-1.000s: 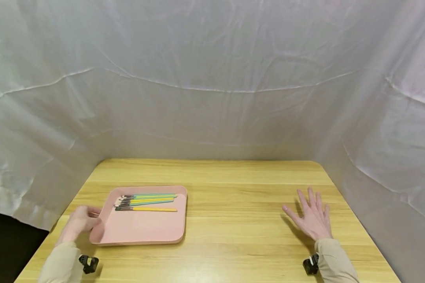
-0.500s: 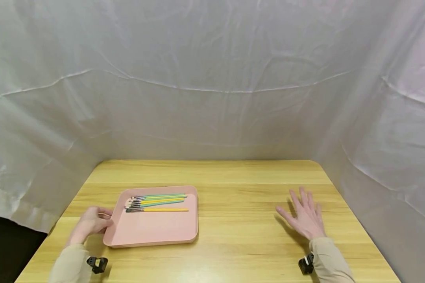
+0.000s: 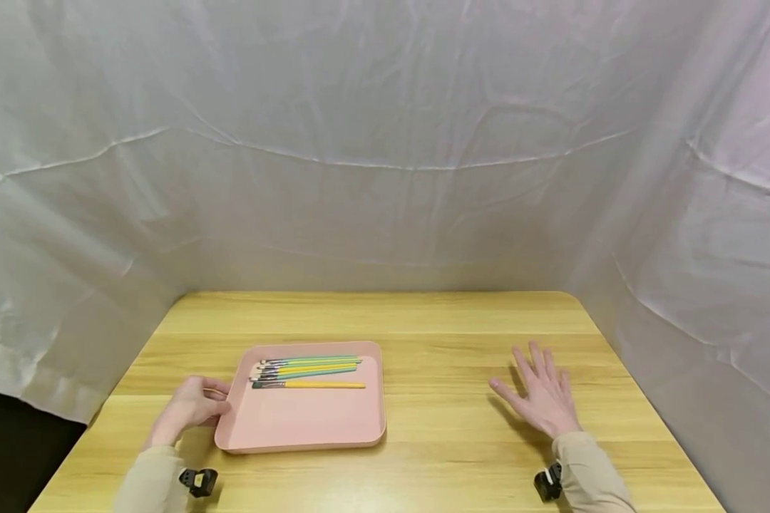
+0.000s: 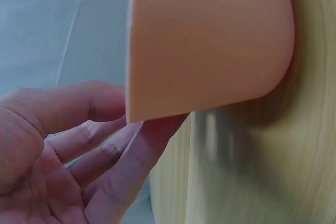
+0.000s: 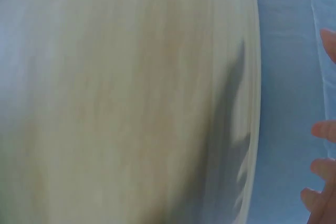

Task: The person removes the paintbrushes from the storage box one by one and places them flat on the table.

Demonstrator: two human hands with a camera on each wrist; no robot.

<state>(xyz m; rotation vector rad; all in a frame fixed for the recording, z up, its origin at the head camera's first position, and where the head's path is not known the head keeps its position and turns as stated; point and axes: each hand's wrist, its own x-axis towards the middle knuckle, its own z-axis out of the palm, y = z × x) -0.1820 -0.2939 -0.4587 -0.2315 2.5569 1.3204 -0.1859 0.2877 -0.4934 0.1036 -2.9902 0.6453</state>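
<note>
A shallow pink tray [image 3: 301, 420] is at the left of the middle of the table. Inside it, along the far side, lie several paintbrushes [image 3: 314, 368] with green and yellow handles, their bristles toward the left. One yellow-handled paintbrush [image 3: 324, 385] lies slightly apart, nearer to me. My left hand [image 3: 195, 410] grips the tray's left wall; in the left wrist view the thumb [image 4: 100, 100] is at the rim and the fingers [image 4: 142, 156] lie against the outside. My right hand [image 3: 542, 395] is spread over the right part of the table, holding nothing, its shadow beneath.
The wooden table [image 3: 436, 470] carries the tray. A grey-white curtain [image 3: 385, 178] hangs behind it and along both sides. Each wrist wears a small black camera, one at the left [image 3: 199, 482] and one at the right [image 3: 548, 482]. A dark area [image 3: 13, 449] lies at the lower left.
The tray with its paintbrushes has slid to the right across the table, my left hand moving along with it. My right hand has shifted a little to the left, fingers still spread.
</note>
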